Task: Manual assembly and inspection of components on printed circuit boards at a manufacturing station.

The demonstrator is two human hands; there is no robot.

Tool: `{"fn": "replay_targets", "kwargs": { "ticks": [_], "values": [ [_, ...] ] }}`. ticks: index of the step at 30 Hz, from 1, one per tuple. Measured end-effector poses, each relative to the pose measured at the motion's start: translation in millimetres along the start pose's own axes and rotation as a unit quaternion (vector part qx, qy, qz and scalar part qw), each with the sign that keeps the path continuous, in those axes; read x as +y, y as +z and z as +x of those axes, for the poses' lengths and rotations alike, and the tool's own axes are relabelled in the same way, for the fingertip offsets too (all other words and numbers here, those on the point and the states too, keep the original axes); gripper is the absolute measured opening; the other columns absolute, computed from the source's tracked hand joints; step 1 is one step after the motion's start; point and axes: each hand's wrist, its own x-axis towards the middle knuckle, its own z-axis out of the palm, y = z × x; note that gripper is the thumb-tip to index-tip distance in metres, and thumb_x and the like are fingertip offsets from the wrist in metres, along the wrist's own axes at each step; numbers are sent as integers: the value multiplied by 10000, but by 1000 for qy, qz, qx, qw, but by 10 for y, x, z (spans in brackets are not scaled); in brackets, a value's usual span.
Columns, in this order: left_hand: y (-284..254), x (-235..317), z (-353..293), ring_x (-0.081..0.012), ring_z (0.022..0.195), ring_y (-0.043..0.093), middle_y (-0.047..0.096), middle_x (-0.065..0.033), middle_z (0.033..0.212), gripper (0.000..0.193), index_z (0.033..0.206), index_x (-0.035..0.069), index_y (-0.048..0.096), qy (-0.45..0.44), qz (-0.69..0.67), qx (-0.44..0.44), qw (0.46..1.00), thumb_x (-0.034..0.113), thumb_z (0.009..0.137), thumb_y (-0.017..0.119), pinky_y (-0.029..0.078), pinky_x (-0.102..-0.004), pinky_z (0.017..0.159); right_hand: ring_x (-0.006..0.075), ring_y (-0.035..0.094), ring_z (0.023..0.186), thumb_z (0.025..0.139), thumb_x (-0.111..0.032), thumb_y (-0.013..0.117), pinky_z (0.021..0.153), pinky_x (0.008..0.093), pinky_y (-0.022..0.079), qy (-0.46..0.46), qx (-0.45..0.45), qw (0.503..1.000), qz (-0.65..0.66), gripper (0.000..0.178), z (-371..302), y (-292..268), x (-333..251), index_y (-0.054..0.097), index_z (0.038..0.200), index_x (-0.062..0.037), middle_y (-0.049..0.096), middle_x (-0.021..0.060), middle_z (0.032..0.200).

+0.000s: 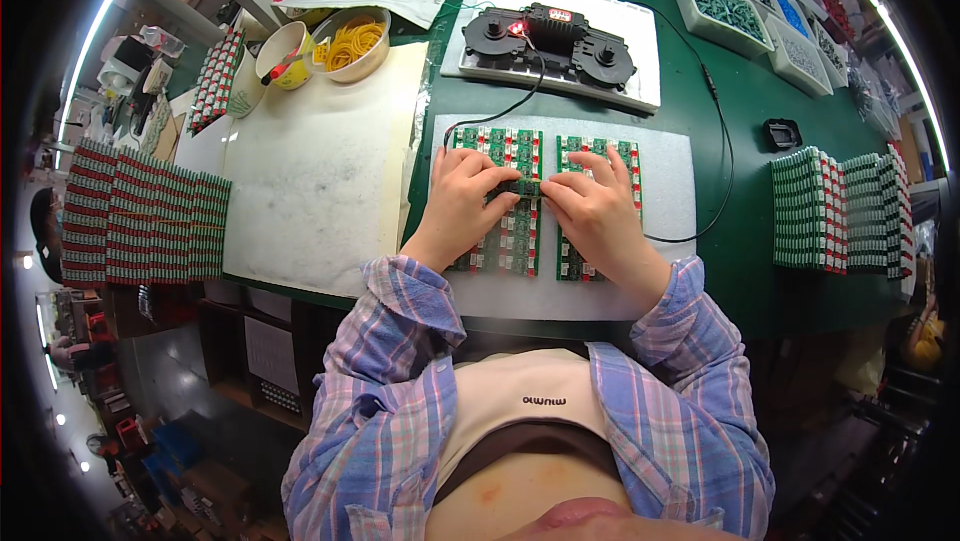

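Two green circuit-board panels with rows of small white, red and black parts lie on a white foam sheet [668, 176] in front of me: a left panel [512, 253] and a right panel [574, 261]. Over the left panel's right edge, my left hand [460, 203] and my right hand [598, 209] meet fingertip to fingertip. Between them sits a small dark part [525, 187] with a yellowish-green bit, pinched from both sides; its exact kind is too small to make out. My right hand's outer fingers are raised above the right panel.
Beyond the foam, a black two-reel device [555, 33] with a red light rests on a white block [645, 46]; its black cable [728, 141] loops rightward. Board stacks stand left [150, 216] and right [808, 209]. Rubber bands [352, 43] fill a bowl; parts bins [722, 13] line the back right.
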Motion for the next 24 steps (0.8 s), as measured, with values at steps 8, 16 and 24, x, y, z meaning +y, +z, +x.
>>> {"fn": "replay_targets", "kwargs": {
  "ticks": [8,16,24],
  "values": [
    [2,31,-3,-227,991,534,617,-13,942,213,1012,101,770,23,59,7,998,133,801,787,383,-440,1042,258,592,1131,855,-124,706,1136,562,344,-33,-13,997,-64,88,13,1,-40,715,943,-128,695,9,943],
    [-38,146,-3,-243,1011,550,612,-13,942,218,1031,110,768,38,121,8,992,132,814,774,320,-564,1132,241,593,1091,864,-115,687,1120,530,374,19,-50,998,27,97,34,9,29,711,958,-119,694,15,936],
    [-84,167,160,-241,987,553,610,-19,944,217,1040,105,768,42,144,13,989,115,824,756,320,-570,1131,241,590,1105,874,-109,673,1117,537,375,35,45,995,85,137,44,75,96,714,1004,-115,718,11,1019]
  ]
}}
